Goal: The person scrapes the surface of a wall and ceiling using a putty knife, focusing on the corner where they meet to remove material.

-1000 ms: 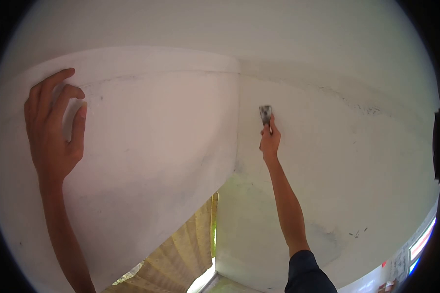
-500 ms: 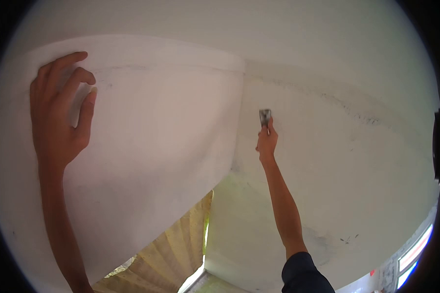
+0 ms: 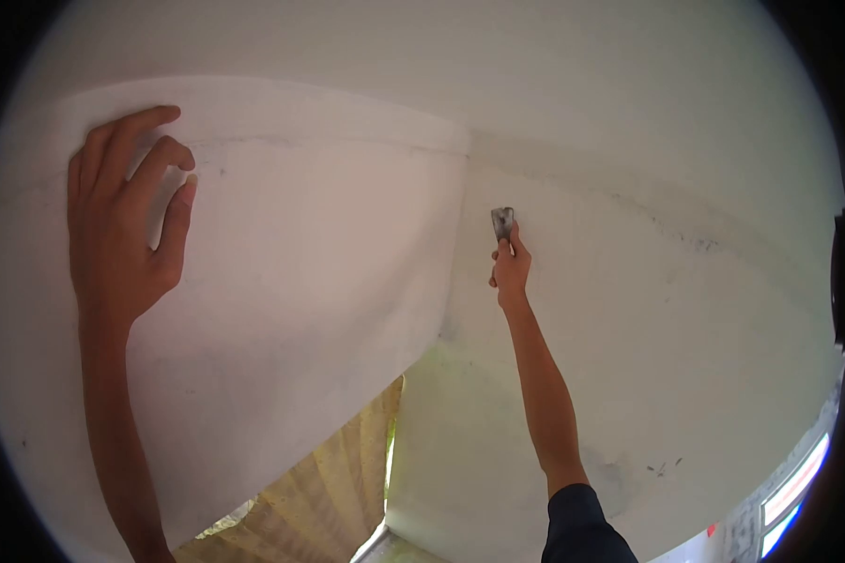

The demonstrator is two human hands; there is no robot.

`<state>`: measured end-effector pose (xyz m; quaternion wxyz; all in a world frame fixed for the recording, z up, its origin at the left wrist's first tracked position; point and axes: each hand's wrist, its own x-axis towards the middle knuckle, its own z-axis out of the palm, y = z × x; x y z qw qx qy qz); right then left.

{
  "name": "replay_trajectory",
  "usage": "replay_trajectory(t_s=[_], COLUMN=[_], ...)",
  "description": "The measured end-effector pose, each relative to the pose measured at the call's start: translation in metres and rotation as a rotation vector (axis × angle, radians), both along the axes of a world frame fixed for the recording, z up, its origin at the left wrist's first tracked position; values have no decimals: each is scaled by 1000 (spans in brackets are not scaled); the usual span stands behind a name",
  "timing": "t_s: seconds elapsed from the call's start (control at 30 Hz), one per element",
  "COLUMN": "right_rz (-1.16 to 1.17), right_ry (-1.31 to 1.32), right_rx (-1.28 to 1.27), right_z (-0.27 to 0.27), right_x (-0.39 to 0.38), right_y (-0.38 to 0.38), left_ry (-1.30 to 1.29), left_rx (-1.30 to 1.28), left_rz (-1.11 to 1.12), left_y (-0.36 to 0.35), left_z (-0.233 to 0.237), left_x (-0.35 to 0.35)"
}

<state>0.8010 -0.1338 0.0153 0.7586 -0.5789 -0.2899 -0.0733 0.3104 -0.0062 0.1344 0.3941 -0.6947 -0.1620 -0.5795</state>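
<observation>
My right hand (image 3: 510,270) is closed round the handle of a small scraper (image 3: 503,223), whose flat grey blade points up against the right-hand wall (image 3: 591,310), a little right of the corner. At the upper left, my left hand (image 3: 127,211) is raised by the pale left wall (image 3: 300,235). Its fingers are spread and bent, the thumb is apart from the palm, and nothing shows in it. Whether its palm touches the wall cannot be made out.
Below the left wall's slanting edge hangs a yellow-brown curtain (image 3: 329,479) with light at its side. A bright window (image 3: 793,488) is at the lower right. A dark object (image 3: 843,281) sits at the right edge. Dark marks (image 3: 699,244) run along the right wall.
The scraper in my right hand has shifted slightly left and its blade now tilts a little leftward. My left hand appears slightly further right and lower, and the view has shifted slightly.
</observation>
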Motion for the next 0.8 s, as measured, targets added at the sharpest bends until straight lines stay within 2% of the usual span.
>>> replay_trajectory(t_s=[0.2, 0.3, 0.4, 0.47, 0.57, 0.63, 0.73, 0.8], right_rz=[-75, -66, -116, -144, -236, -232, -444, -512], right_ry=[65, -49, -25, -88, -213, -182, -396, -440], right_rx=[37, -1, 38, 90, 275, 336, 418, 388], right_z=[-14, 10, 33, 24, -9, 8, 24, 32], right_x=[-21, -2, -8, -8, 33, 4, 63, 73], right_y=[11, 16, 42, 32, 2, -44, -69, -58], left_ry=[11, 2, -5, -4, -8, -17, -15, -11], left_rx=[-9, 8, 25, 5, -5, 2, 21, 21], left_rz=[-25, -2, 17, -2, -21, -17, 33, 37], left_y=[8, 6, 10, 10, 11, 12, 13, 12], left_z=[7, 4, 5, 2, 3, 1, 4, 5], left_x=[-10, -10, -10, -9, -11, -10, -4, -6])
